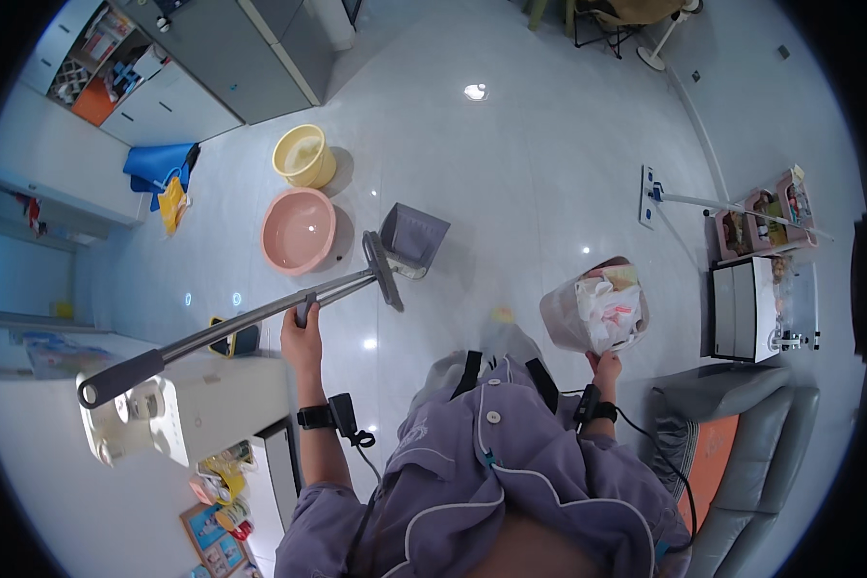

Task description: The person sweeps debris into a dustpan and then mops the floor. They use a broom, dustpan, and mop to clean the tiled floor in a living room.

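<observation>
My left hand is closed round the grey handles of a broom and a dustpan, which run side by side. The broom head lies against the near left side of the dustpan's scoop, over the tiled floor. At the right, my right hand grips the near rim of a trash bin filled with white plastic bags and other waste. The bin tilts, its mouth towards the right. Fingers of my right hand are partly hidden at the rim.
A pink basin and a yellow bucket stand on the floor left of the dustpan. A flat mop leans by a pink storage rack on the right. A grey sofa is at lower right, a white cabinet at left.
</observation>
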The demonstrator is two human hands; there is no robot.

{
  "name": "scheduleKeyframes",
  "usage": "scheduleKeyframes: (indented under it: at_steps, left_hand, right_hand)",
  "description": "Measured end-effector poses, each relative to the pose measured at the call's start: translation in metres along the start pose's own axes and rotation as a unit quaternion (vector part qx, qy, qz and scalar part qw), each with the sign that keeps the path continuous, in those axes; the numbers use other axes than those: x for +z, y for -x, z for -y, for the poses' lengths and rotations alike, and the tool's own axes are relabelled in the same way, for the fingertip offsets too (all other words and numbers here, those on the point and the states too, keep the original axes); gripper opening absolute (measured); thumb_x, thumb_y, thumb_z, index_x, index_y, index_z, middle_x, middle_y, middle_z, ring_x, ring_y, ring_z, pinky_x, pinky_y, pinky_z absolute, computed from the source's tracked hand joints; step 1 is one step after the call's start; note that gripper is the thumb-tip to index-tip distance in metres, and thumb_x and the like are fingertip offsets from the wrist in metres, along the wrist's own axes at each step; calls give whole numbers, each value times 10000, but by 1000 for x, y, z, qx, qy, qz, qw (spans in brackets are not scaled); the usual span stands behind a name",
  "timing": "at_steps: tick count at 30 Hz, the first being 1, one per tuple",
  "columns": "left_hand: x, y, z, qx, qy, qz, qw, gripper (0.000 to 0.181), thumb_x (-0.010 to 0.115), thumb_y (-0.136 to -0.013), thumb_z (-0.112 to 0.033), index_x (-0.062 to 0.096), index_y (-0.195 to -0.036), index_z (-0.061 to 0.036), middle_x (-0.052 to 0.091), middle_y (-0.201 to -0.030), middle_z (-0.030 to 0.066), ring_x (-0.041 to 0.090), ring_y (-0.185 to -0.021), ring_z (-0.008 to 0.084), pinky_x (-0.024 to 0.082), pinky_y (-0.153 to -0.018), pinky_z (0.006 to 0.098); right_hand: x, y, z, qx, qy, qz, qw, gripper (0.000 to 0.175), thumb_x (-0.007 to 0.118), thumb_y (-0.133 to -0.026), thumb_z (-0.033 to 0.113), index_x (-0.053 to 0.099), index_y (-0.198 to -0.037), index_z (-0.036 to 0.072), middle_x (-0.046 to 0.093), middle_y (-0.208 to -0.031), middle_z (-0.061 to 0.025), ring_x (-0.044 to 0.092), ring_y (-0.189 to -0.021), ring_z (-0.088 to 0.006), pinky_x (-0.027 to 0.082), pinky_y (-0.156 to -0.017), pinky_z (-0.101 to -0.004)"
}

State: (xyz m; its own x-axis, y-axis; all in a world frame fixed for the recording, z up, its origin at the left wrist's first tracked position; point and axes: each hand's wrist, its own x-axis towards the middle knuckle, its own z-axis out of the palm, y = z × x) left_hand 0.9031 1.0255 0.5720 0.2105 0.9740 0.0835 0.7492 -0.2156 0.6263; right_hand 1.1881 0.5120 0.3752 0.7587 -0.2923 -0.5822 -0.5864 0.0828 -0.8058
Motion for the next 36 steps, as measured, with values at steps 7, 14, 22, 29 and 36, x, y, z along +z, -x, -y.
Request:
scheduleKeyframes:
  at_steps: [7, 14, 22, 29, 36]
  left_hand:
    - [103, -120, -70, -57, 14, -7, 998, 383, 668, -816, -369, 648, -986, -26, 661, -773, 111, 612, -661, 217, 459, -615, 344]
    - [154, -220, -146, -66, 14, -48, 997, 372, 655, -832, -347, 646, -1012, -21, 641, -775, 94, 576, -665, 177, 449, -632, 314]
    - [227, -393, -198, -11, 29, -51, 998, 347, 662, -827, -316, 645, -1031, -36, 653, -822, 109, 603, -713, 193, 465, -671, 310]
    - [293, -613, -245, 39, -73, 38, 996, 404, 673, -805, -371, 626, -1049, -53, 666, -883, 165, 647, -810, 315, 489, -686, 373]
    - [367, -854, -292, 293, -239, 99, 921, 240, 655, -826, -271, 578, -947, -79, 634, -726, 76, 596, -709, 267, 373, -849, 400]
  right_hand:
    - [150, -115, 49, 2, 33, 2, 999, 223, 451, -857, 79, 497, -975, -106, 607, -887, -212, 661, -692, -316, 613, -610, -364]
    - [307, -203, 110, 63, 13, 9, 998, 303, 444, -794, 75, 450, -998, -149, 591, -879, -233, 660, -674, -324, 608, -600, -358]
    - [498, -267, 158, 24, 3, 39, 999, 307, 452, -826, 56, 451, -1073, -127, 582, -1000, -219, 654, -808, -321, 618, -655, -344]
    - [679, -298, 202, 63, -24, 14, 998, 315, 456, -817, 30, 449, -1093, -121, 577, -1010, -220, 646, -795, -325, 615, -655, -346]
    - [874, -326, 216, 52, 60, 63, 995, 243, 441, -821, 36, 464, -1026, -92, 565, -987, -212, 647, -729, -330, 614, -624, -354]
